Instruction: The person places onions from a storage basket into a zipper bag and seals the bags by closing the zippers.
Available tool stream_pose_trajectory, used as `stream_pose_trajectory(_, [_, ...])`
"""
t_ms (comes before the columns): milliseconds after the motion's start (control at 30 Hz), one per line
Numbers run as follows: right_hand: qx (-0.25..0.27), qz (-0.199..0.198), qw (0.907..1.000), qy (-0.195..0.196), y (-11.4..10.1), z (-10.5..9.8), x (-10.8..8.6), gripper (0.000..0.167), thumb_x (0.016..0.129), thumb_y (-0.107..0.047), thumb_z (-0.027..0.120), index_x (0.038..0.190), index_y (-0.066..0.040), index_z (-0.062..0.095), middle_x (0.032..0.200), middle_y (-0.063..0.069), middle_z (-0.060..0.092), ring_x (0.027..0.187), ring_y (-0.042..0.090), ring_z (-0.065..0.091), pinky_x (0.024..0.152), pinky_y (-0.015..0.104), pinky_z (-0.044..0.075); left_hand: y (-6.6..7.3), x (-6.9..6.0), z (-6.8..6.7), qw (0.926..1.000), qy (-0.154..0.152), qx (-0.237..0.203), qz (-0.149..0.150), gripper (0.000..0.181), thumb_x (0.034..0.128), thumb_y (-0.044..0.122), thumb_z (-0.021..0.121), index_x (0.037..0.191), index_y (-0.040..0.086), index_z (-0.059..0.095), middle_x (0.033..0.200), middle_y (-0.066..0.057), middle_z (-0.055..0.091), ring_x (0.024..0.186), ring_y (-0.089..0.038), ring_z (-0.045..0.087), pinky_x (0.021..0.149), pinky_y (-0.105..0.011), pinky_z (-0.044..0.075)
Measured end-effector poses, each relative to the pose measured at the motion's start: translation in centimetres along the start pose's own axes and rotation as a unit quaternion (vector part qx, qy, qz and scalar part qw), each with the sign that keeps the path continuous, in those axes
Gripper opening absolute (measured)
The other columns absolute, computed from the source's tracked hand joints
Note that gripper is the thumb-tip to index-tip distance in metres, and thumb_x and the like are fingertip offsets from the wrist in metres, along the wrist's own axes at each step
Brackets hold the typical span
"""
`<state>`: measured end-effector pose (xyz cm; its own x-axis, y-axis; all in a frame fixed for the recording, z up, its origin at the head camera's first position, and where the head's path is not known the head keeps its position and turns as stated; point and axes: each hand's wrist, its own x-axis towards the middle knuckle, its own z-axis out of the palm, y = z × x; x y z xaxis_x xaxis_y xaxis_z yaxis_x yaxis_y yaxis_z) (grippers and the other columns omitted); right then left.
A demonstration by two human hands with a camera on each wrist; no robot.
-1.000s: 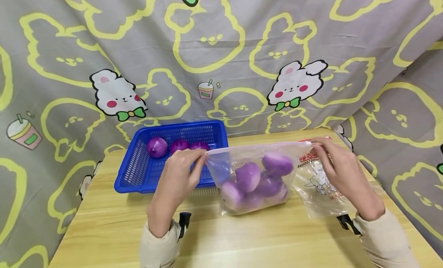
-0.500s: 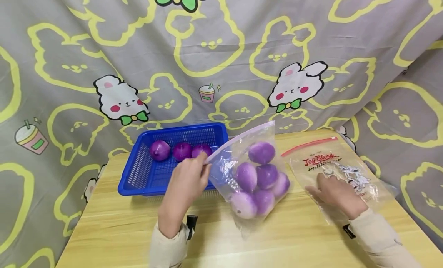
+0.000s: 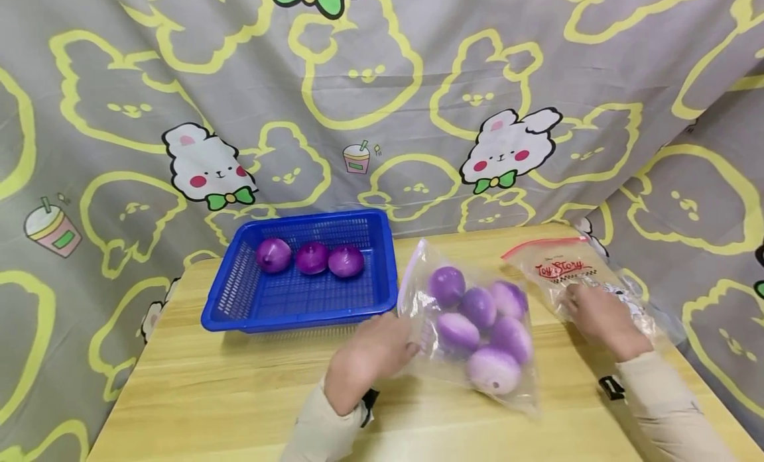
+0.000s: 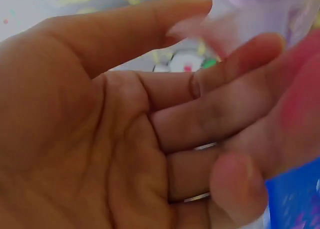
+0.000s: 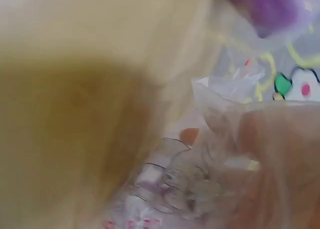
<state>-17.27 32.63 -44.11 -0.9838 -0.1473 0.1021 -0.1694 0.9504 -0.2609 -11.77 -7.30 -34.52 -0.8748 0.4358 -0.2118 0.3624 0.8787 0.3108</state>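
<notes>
A clear zip bag (image 3: pixel 430 362) of several purple onions (image 3: pixel 477 307) lies on the table, its lilac zip edge towards the left. Beside that edge is my left hand (image 3: pixel 376 349), blurred; in the left wrist view its thumb stands apart from the loosely bent fingers, with a blurred bit of plastic behind. My right hand (image 3: pixel 603 319) pinches a second zip bag (image 3: pixel 555 250), flat, with a red zip and "Toy Story" print. Through its film, the right wrist view shows my fingers (image 5: pixel 260 134); the exact grip is hidden.
A blue mesh basket (image 3: pixel 298 306) with three purple onions (image 3: pixel 312 258) stands at the back left of the wooden table (image 3: pixel 239 396). Behind it hangs a grey patterned curtain (image 3: pixel 412 71).
My hands have parted from the onion bag's zip edge, and it has swung down and to the right onto the table. My right hand has moved over to the printed bag, shifting it slightly.
</notes>
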Motion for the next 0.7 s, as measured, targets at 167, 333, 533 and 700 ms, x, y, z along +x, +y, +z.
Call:
stream_pose_trajectory(167, [-0.007,-0.007,0.9956,0.093,-0.1,-1.9,0.0,0.016,0.097,-0.014,0.061,0.084,-0.005,0.063,0.070,0.016,0.060,0.060,0.041,0.059,0.051,0.057,0.043,2.1,0.4,1.8,0.9955,0.020,0.093,-0.002,0.026,0.0912,0.034,0.071,0.077,0.013,0.067,0.073,-0.002,0.065,0.064,-0.019,0.061,0.060,-0.036,0.053])
stream_pose_trajectory(333, [-0.009,-0.070,0.9743,0.214,-2.5,-4.0,-0.6,0.006,0.092,-0.006,0.067,0.098,-0.005,0.068,0.081,0.021,0.067,0.064,0.046,0.062,0.054,0.063,0.042,3.6,-0.1,2.7,0.9928,0.009,0.087,0.082,0.019,0.0898,0.031,0.072,0.078,0.016,0.066,0.074,0.002,0.064,0.067,-0.015,0.061,0.061,-0.032,0.052])
stream_pose_trajectory(533, [0.013,-0.206,0.9307,0.302,-6.4,-5.4,-1.4,0.018,0.093,-0.010,0.065,0.108,-0.004,0.072,0.093,0.015,0.072,0.084,0.036,0.067,0.080,0.049,0.048,5.1,0.2,4.4,0.9774,-0.102,0.068,0.172,0.029,0.0906,0.034,0.072,0.070,0.020,0.057,0.064,0.010,0.052,0.057,-0.004,0.047,0.054,-0.020,0.042])
stream_pose_trajectory(700, [0.047,-0.300,0.8880,0.345,-9.5,-6.2,-2.0,0.041,0.106,-0.026,0.042,0.110,0.000,0.073,0.103,0.016,0.072,0.096,0.038,0.062,0.108,0.037,0.036,5.3,1.1,5.9,0.9722,-0.110,0.074,0.194,0.034,0.0896,0.033,0.072,0.065,0.021,0.051,0.060,0.013,0.045,0.054,-0.002,0.041,0.049,-0.018,0.036])
